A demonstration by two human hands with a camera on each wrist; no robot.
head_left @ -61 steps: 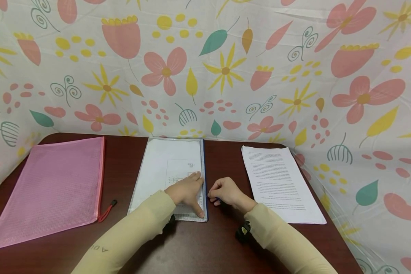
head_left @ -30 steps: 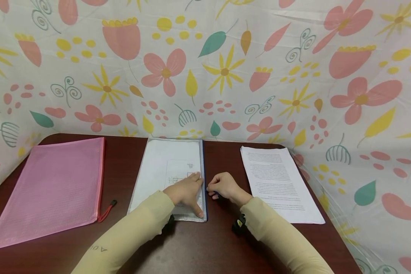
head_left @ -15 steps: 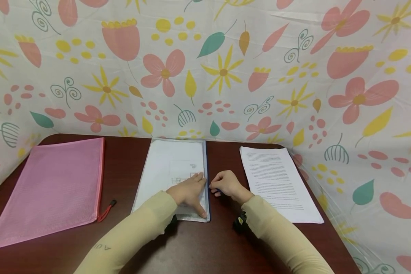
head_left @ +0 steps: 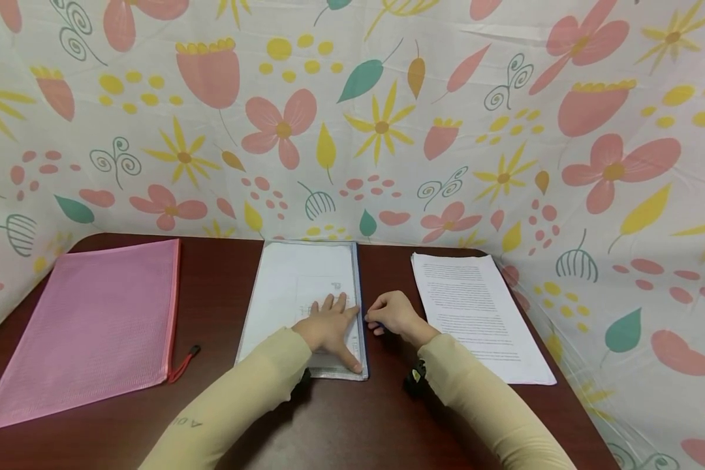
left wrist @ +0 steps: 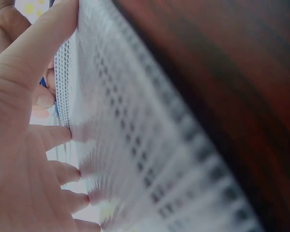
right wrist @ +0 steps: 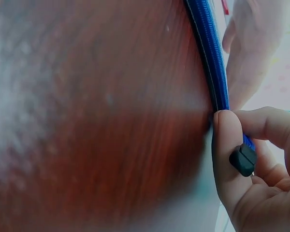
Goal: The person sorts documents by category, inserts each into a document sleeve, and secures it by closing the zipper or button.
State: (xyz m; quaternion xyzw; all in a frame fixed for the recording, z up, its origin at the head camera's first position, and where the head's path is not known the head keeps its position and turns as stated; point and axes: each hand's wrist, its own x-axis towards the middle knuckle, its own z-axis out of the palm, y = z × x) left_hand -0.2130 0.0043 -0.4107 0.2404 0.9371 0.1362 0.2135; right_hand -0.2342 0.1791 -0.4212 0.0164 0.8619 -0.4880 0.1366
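A clear mesh zipper pouch (head_left: 276, 287) with papers inside lies mid-table, a blue zipper (right wrist: 210, 53) along its right edge. My left hand (head_left: 330, 328) rests on it with fingers spread, pressing near that edge; in the left wrist view its fingertips (left wrist: 67, 173) touch the mesh. At the pouch's right edge, my right hand (head_left: 396, 316) pinches the zipper pull between thumb and forefinger. The pull's blue cord with its black end (right wrist: 243, 160) hangs out by the thumb in the right wrist view. The slider itself is hidden by the fingers.
A pink mesh zipper pouch (head_left: 102, 320) with a red cord pull (head_left: 183, 364) lies at the left. A stack of printed sheets (head_left: 476, 313) lies at the right. Behind the dark wooden table (head_left: 352, 424) hangs a flowered curtain (head_left: 352, 117).
The clear pouch has slid a little to the right under my left hand, whose fingers have spread wider. My right hand has moved slightly farther up along the zipper edge.
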